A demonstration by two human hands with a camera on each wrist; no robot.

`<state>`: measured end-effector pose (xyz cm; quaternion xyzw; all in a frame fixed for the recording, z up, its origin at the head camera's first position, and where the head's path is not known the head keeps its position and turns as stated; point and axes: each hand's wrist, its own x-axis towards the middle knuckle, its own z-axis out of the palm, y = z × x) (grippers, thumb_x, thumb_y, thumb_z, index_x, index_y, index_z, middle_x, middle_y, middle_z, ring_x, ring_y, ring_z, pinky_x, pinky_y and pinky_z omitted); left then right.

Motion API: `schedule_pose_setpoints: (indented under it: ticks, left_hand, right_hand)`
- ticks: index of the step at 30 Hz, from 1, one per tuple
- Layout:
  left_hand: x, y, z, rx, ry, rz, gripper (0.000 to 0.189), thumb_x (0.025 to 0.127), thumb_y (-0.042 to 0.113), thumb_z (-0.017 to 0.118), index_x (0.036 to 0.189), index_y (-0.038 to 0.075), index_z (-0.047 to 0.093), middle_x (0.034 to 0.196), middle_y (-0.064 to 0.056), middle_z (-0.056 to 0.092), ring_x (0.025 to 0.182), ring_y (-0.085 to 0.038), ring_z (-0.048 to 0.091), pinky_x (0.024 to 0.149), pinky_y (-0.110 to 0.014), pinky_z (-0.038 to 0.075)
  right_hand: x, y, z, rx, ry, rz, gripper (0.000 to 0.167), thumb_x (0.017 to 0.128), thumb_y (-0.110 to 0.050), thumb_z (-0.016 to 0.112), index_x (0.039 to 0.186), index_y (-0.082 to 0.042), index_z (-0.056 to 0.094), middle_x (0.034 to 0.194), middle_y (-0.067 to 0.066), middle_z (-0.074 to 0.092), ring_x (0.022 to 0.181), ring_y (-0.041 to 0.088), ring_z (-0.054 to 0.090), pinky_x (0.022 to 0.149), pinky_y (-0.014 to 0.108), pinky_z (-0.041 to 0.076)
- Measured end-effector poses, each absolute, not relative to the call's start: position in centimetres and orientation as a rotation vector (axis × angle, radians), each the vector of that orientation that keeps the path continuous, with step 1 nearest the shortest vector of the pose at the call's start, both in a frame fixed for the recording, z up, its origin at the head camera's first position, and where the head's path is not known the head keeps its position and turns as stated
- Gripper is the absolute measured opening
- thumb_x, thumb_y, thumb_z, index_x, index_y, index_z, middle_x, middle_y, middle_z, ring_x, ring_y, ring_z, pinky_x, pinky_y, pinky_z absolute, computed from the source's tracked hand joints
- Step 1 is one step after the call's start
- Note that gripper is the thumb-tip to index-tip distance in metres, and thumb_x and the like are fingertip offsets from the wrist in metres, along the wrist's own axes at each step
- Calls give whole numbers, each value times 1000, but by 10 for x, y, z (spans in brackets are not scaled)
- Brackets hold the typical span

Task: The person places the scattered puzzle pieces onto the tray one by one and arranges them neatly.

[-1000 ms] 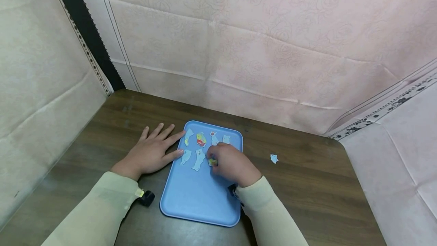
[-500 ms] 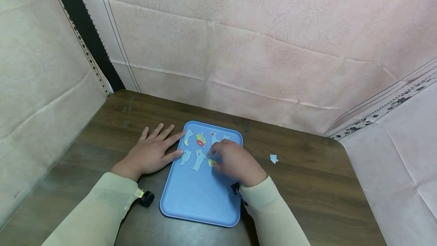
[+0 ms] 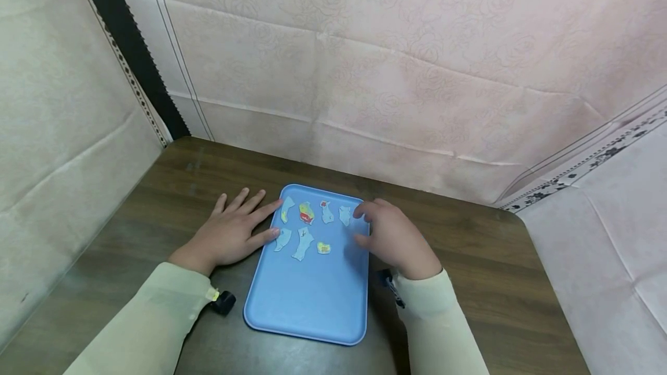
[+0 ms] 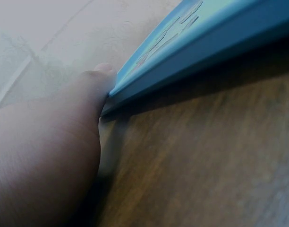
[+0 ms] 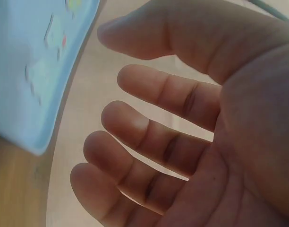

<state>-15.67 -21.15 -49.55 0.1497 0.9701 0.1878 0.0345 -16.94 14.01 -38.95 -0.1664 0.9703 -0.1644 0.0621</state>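
A blue tray (image 3: 307, 305) lies on the table, with several flat puzzle pieces in its far half. Four-sided gaps separate them into two rough rows. One piece is red and yellow (image 3: 306, 213); a small yellow piece (image 3: 323, 247) ends the nearer row. My left hand (image 3: 229, 236) lies spread on the table, its thumb and index fingertip at the tray's left rim. In the left wrist view the thumb (image 4: 95, 82) meets the tray's edge. Over the tray's right rim is my right hand (image 3: 398, 239), fingers loosely bent and holding nothing, as the right wrist view also shows.
The wooden table (image 3: 495, 282) extends on both sides of the tray. Pale patterned cloth (image 3: 365, 62) hangs behind it and at the sides. A small black device (image 3: 224, 302) is at the left cuff.
My right hand has left the small yellow piece and moved right to the tray's rim, uncovering the pieces beneath. It now hides the loose piece on the table. My left hand stays put.
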Motion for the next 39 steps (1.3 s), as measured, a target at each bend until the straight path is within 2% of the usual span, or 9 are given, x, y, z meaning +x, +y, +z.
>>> schedule_pose_setpoints:
  ticks: [4,8,11,18,24,28,39]
  left_hand:
    - [-157,-211,-496,457,2984,580,81,109,85,36,179,45,28,188,-10,25,176,-49,10,134,-83,-2]
    - [-157,-211,-497,456,2982,575,81,109,85,37,179,45,28,188,-11,24,176,-49,9,134,-83,-3]
    - [-157,-211,-498,449,2978,564,81,108,86,35,179,46,26,189,-9,23,177,-48,8,134,-82,-4]
    - [-158,-212,-500,445,2979,554,80,109,85,36,179,48,24,189,-9,23,176,-48,7,134,-83,-5]
    - [-159,-213,-501,447,2980,558,80,109,84,37,179,48,25,189,-9,23,177,-48,7,134,-82,-4]
    - [-160,-213,-501,445,2983,550,82,107,88,33,179,48,24,189,-9,23,177,-47,7,134,-82,-4]
    - [-159,-213,-501,446,2982,555,80,108,86,36,179,48,25,189,-9,23,177,-48,7,134,-82,-4]
  right_hand:
    - [-173,156,-391,-496,2952,-517,39,93,-16,90,131,-10,81,122,8,75,104,25,71,87,43,67]
    - [-175,173,-394,-473,2943,-534,37,96,-15,88,131,-10,80,127,9,76,115,29,74,97,51,67]
    - [-177,185,-397,-457,2931,-536,35,97,-14,86,131,-10,79,129,11,76,120,33,74,100,55,65]
    - [-179,217,-406,-420,2919,-519,38,97,-14,85,134,-9,77,129,13,75,120,35,73,101,58,63]
    - [-181,240,-412,-367,2910,-479,40,96,-14,87,134,-10,77,128,14,74,114,33,73,95,56,64]
    - [-182,253,-415,-343,2907,-467,40,96,-15,86,135,-9,77,130,15,74,115,33,74,96,57,65]
    - [-186,274,-425,-270,2890,-449,43,95,-16,88,136,-10,77,130,16,71,115,33,71,98,58,63]
